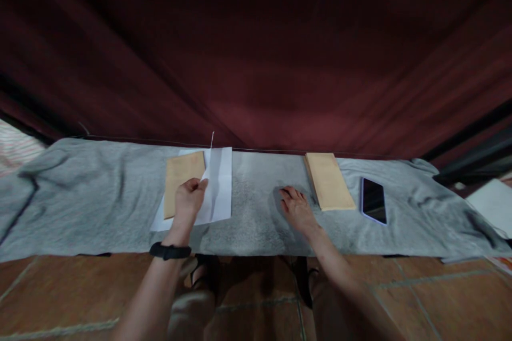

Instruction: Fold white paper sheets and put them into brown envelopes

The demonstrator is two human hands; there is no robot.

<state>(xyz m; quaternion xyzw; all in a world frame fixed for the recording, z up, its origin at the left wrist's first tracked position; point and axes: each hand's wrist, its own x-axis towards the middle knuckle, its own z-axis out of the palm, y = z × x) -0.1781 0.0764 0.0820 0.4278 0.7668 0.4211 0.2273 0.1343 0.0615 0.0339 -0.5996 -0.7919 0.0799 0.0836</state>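
My left hand, with a dark band on its wrist, pinches the edge of a white sheet of paper that stands partly raised. Under and beside that hand lies a tan paper envelope, resting on white paper. My right hand holds nothing; its fingers are apart, low over or touching the grey cloth, which I cannot tell. Just right of it sits a stack of tan envelopes, apart from the fingers.
A phone in a light purple case lies right of the stack. Grey cloth covers the long narrow surface. Behind it hangs a dark red curtain. A tiled floor shows below the near edge.
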